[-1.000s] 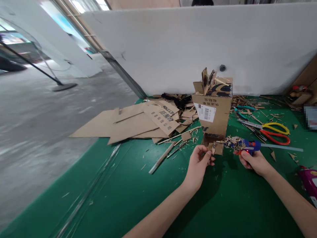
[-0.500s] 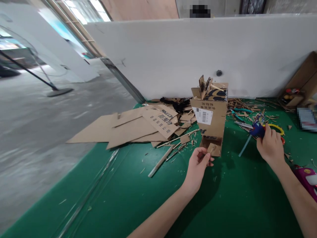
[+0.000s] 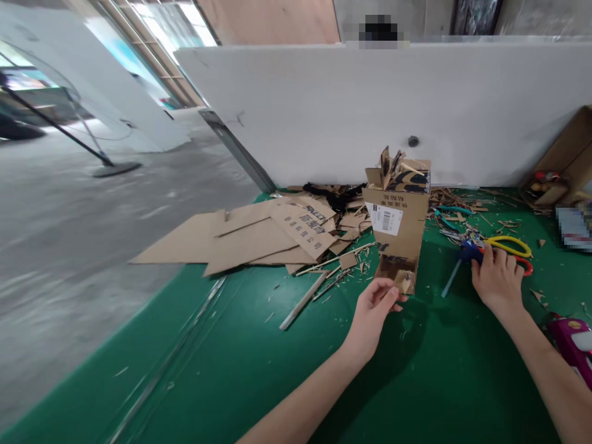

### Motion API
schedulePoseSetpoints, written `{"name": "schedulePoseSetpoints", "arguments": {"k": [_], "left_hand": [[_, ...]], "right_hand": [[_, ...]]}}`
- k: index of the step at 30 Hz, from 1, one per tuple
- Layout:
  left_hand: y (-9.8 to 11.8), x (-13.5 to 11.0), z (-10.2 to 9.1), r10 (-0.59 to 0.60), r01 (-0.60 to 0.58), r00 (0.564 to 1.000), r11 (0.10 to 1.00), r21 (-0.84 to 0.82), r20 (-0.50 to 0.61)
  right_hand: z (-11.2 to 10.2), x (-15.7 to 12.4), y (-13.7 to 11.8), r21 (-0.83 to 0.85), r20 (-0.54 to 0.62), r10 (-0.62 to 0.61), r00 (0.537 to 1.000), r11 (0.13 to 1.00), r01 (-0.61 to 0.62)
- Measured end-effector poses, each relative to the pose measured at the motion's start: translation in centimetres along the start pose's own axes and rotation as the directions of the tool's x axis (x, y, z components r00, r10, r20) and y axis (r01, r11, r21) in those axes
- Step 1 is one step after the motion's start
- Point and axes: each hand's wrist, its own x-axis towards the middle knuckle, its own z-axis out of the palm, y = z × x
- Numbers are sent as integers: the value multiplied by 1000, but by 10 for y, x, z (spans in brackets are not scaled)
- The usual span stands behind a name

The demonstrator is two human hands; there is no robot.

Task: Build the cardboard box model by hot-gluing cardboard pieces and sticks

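Between thumb and fingers, my left hand (image 3: 377,314) pinches a small cardboard piece (image 3: 405,282) with a dark, shiny patch on it. It is held at the open lower front of an upright cardboard box (image 3: 400,225) that has a white label. Cardboard scraps and strips (image 3: 393,169) stick up from the box's top. On the right, my right hand (image 3: 499,277) has its fingers closed around what looks like a blue hot glue gun (image 3: 470,251), a translucent glue stick trailing toward me. Yellow-handled scissors (image 3: 511,245) and a red handle (image 3: 526,266) lie under and beside these fingers.
Flat cardboard sheets (image 3: 250,240) and thin strips (image 3: 303,302) lie left of the box. Teal-handled pliers (image 3: 453,209) sit among scraps behind the scissors. A magenta device (image 3: 571,345) is at the right edge. A white panel (image 3: 324,111) backs the green table (image 3: 222,370).
My right hand and the blue glue gun have shifted slightly left, toward the box, uncovering more of the scissors' handles. The cardboard piece in my left hand has turned. The view has shifted a little.
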Motion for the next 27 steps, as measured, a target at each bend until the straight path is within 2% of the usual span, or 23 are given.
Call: {"name": "schedulePoseSetpoints", "arguments": {"k": [2,4,5,7,10,14,15,17,19,20,21,23,25,27], "left_hand": [[3,-1,1,20,-20,1000,1000,-12,0],[7,-3,2,27,-27,1000,998,-52,-9],[10,-3,2,22,-23,1000,996,-86,-15],[16,-6,5,6,-10,1000,989,-145,-28],[29,-14,12,2,-5,1000,990,-138,-17],[50,-26,26,-33,42,997,990,-137,68],[55,-29,29,-44,56,996,986,-157,79],[64,-33,35,-55,72,994,977,-201,92],[71,-36,41,-54,76,993,971,-228,101],[73,-36,43,-49,73,993,969,-237,103],[75,-37,46,-39,64,994,968,-243,104],[79,-36,50,-10,34,995,970,-241,101],[83,-35,55,24,-3,996,974,-226,91],[86,-33,59,51,-34,996,979,-202,80]], "right_hand": [[-10,0,-4,86,-124,-56,991,994,67],[-23,-5,-13,246,-247,-146,958,947,207],[-30,-9,-20,344,-289,-188,939,895,285],[-45,-19,-36,543,-309,-276,910,734,407],[-69,-31,-58,725,-344,-355,869,488,486],[-99,-33,-70,749,-456,-341,822,351,561],[-106,-31,-71,773,-456,-316,832,323,546],[-118,-27,-73,866,-374,-224,900,263,425],[-127,-22,-76,966,-177,-111,978,173,195],[-131,-19,-78,992,-66,-74,995,102,74],[-134,-17,-80,999,31,-67,997,22,-29],[-139,-12,-83,978,149,-123,981,-126,-164],[-143,-8,-86,950,183,-188,965,-220,-223],[-146,-4,-90,930,192,-200,961,-275,-243]]}}
